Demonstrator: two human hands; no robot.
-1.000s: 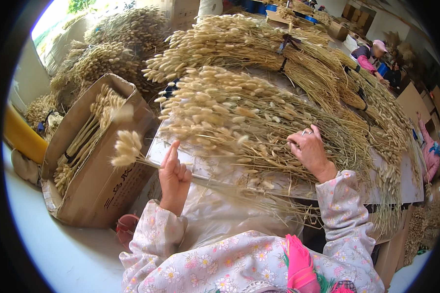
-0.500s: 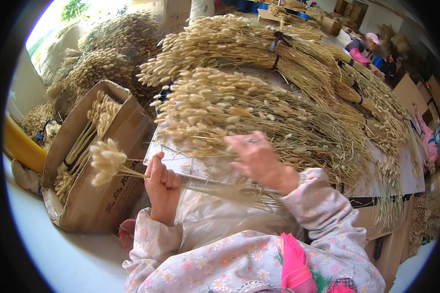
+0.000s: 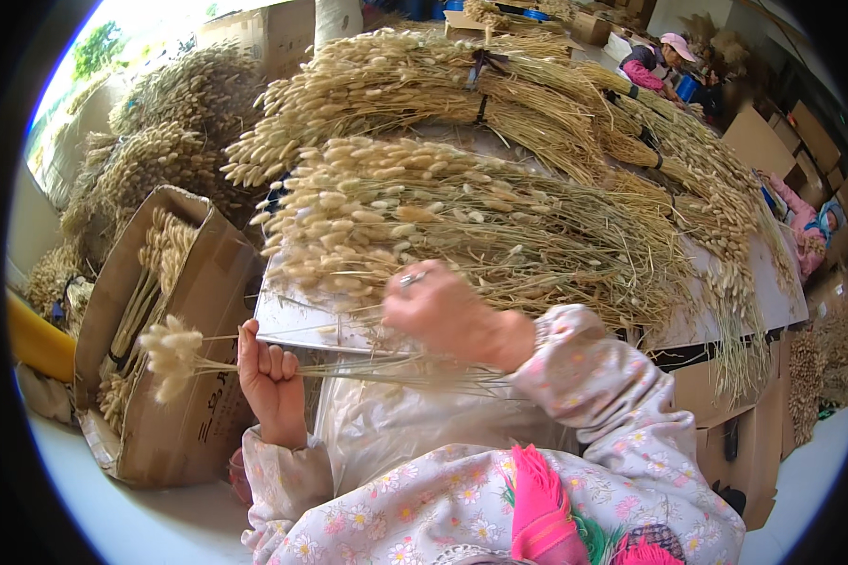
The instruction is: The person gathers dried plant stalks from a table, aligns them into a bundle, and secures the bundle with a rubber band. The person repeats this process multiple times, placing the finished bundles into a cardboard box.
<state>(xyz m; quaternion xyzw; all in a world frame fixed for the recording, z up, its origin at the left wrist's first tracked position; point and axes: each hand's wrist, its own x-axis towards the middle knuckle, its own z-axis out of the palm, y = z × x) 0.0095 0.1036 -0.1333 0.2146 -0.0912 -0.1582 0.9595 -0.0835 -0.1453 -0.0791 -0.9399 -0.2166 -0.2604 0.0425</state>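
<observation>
While our left fingers close around a small bunch of fluffy-headed stems, its heads poking out to their left and its stalks trailing to their right, our right fingers are curled at the near edge of the loose pile. We cannot tell whether those right fingers grip a stem or are bare, since the back of the hand hides the tips (and the hand is a little blurred besides). We judge the step in hand to be picking stems from the pile and adding them to the bunch. The next move, as we read it, calls for a light pinch on one stalk, with the left fingers snug and the new head laid level with the others; dry stalks like these could tangle or snap if pulled hard. The pile rests on the white desk, beside and beyond the right fingers, and tied bundles lie farther off behind it. As for writing, we see dark lettering on the cardboard box to the left of the left fingers, but we make out no brand.
</observation>
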